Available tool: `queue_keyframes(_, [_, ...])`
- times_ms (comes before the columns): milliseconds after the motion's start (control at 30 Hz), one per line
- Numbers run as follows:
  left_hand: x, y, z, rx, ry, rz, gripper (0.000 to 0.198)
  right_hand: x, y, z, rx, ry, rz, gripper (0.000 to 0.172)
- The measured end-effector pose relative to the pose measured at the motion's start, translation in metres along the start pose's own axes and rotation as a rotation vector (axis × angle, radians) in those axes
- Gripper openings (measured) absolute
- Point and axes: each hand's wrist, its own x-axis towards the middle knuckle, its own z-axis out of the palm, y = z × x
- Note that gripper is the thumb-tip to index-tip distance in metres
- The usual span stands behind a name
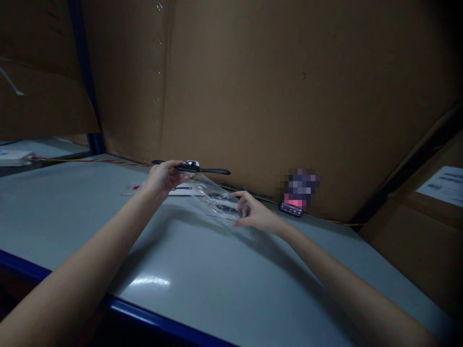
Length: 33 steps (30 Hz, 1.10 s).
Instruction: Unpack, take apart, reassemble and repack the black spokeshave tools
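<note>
My left hand point(168, 176) is closed on a black wristwatch point(213, 171), its strap stretched out flat to both sides of a dark glossy body. A clear plastic bag point(202, 193) slants down from just below the watch to my right hand point(251, 211). The fingers of my right hand are curled around the bag's lower end. Dark items show through the plastic, too blurred to name. Whether my left fingers also pinch the bag's upper edge I cannot tell. Behind the bag a white printed card point(181, 189) lies on the grey table point(202, 270).
A smartphone point(291, 208) leans against the cardboard wall point(235, 96) at the back, its upper part pixelated. A red and yellow cable point(90, 160) runs along the rear edge from a white box point(16, 157). A cardboard panel with a paper sheet point(443, 190) stands at right.
</note>
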Motion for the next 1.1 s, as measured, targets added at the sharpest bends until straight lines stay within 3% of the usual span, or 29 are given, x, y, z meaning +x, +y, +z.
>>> queue_keyframes(67, [-0.002, -0.003, 0.002, 0.059, -0.034, 0.001, 0.005, 0.024, -0.013, 0.009, -0.032, -0.076, -0.131, 0.077])
queue_keyframes(167, [-0.004, -0.006, 0.003, 0.15, -0.1, 0.032, 0.01, 0.063, -0.033, 0.021, -0.185, -0.085, -0.274, 0.066])
queue_keyframes(300, [-0.006, -0.009, 0.003, 0.212, -0.158, 0.038, 0.016, 0.102, -0.045, 0.037, -0.258, -0.029, -0.301, 0.05])
queue_keyframes(400, [-0.007, -0.011, 0.003, 0.229, -0.154, 0.039, 0.017, 0.114, -0.043, 0.043, -0.265, 0.046, -0.314, 0.041])
queue_keyframes(533, [-0.009, -0.01, 0.004, 0.259, -0.143, 0.061, 0.018, 0.113, -0.038, 0.034, -0.215, 0.212, -0.294, 0.033])
queue_keyframes(600, [-0.011, -0.01, 0.004, 0.263, -0.162, 0.067, 0.018, 0.107, -0.033, 0.025, -0.178, 0.274, -0.255, 0.041])
queue_keyframes(700, [-0.015, -0.008, 0.005, 0.282, -0.181, 0.079, 0.016, 0.088, -0.024, 0.014, -0.154, 0.266, -0.216, 0.054])
queue_keyframes(767, [-0.017, -0.007, 0.007, 0.304, -0.171, 0.095, 0.015, 0.072, -0.019, 0.011, -0.168, 0.227, -0.201, 0.047])
queue_keyframes(867, [-0.019, -0.006, 0.008, 0.316, -0.152, 0.13, 0.015, 0.055, -0.016, 0.019, -0.311, 0.107, -0.266, 0.029])
queue_keyframes(933, [-0.02, -0.006, 0.008, 0.317, -0.149, 0.14, 0.015, 0.053, -0.016, 0.029, -0.468, 0.026, -0.349, 0.037])
queue_keyframes(1000, [-0.02, -0.006, 0.008, 0.313, -0.153, 0.137, 0.015, 0.058, -0.017, 0.041, -0.562, 0.036, -0.37, 0.044])
queue_keyframes(1100, [-0.018, -0.007, 0.006, 0.297, -0.156, 0.132, 0.016, 0.075, -0.021, 0.058, -0.586, 0.117, -0.304, 0.037])
